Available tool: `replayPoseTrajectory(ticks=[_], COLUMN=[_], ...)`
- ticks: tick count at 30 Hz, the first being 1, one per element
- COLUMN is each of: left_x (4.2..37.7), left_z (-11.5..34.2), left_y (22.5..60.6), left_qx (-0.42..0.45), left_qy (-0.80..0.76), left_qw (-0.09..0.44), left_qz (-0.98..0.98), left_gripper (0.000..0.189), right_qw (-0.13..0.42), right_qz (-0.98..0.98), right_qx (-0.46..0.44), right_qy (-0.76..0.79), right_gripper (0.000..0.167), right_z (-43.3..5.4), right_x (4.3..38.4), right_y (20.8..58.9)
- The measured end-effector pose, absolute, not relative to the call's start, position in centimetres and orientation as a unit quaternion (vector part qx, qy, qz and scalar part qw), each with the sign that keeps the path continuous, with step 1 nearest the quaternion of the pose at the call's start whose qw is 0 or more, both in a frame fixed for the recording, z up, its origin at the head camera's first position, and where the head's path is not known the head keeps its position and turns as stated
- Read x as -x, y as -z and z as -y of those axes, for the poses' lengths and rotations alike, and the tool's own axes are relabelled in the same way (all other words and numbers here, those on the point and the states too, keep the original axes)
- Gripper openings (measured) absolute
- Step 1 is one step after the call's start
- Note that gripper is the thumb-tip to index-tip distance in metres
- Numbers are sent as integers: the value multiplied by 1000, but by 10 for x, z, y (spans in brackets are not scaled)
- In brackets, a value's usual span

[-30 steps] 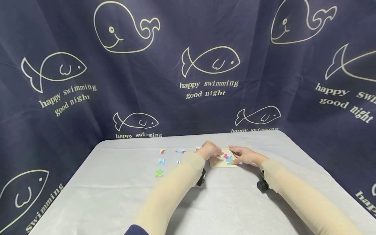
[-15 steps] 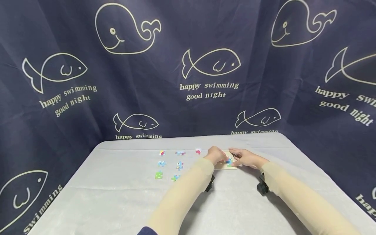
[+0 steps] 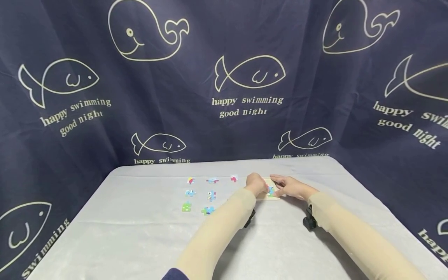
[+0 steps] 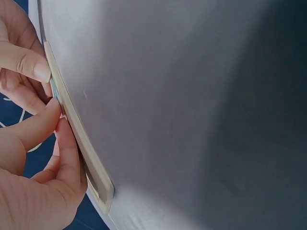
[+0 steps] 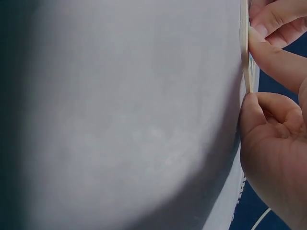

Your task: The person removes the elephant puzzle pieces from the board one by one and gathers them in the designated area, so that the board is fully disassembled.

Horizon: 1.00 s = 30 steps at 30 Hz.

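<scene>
A shallow wooden puzzle board (image 3: 268, 199) lies toward the back of the table, with a few colourful jigsaw pieces (image 3: 271, 191) in its right part. My left hand (image 3: 256, 184) reaches over the board's left part. Its thumb and index finger pinch a small reddish puzzle piece (image 3: 266, 188), mostly covered by the fingertips, beside the laid pieces. My right hand (image 3: 294, 188) holds the board at its right end. In the right wrist view that thumb presses near the board's edge (image 5: 245, 62), while the curled fingers (image 5: 253, 108) bear against its end.
Left of the board, loose jigsaw pieces lie spaced in rows, among them a pink one (image 3: 234, 178), a bird-like one (image 3: 211, 195) and a green one (image 3: 186, 207). My left sleeve (image 3: 217, 229) crosses in front of them. A dark patterned curtain (image 3: 203, 128) hangs behind the table.
My left hand has moved right and down onto the board's pieces, uncovering several loose pieces on the table. My right hand has stayed at the board's right end.
</scene>
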<state>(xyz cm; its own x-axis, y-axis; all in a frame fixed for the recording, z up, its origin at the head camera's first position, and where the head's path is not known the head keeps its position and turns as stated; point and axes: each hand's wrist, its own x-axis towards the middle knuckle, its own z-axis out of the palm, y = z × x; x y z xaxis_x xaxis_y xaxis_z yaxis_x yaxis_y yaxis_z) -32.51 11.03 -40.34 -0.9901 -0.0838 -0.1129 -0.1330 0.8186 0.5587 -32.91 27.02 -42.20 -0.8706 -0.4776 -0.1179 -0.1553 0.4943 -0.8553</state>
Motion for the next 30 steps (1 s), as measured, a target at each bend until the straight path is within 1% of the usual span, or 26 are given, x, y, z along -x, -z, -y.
replayPoseTrajectory(ticks=[4, 8, 11, 17, 26, 30], left_x=[322, 318, 316, 315, 320, 322], left_z=[-108, -105, -103, -101, -99, -94], left_y=[400, 398, 397, 397, 398, 400], left_qx=[48, 39, 34, 59, 72, 72], left_qy=[-322, -361, -377, -432, -469, -496], left_qw=[36, 28, 24, 37, 39, 40], left_qz=[-945, -932, -925, -899, -880, -864], left_gripper=[25, 27, 26, 16, 10, 11], right_qw=[175, 177, 172, 169, 179, 182], right_qz=[-849, -845, -845, -841, -838, -840], right_qx=[186, 190, 197, 211, 192, 190], right_qy=[463, 467, 466, 470, 478, 475], right_gripper=[82, 81, 81, 79, 82, 84], right_z=[-270, -270, -270, -270, -270, -269], right_x=[329, 328, 327, 326, 327, 327], right_y=[420, 419, 419, 421, 421, 420])
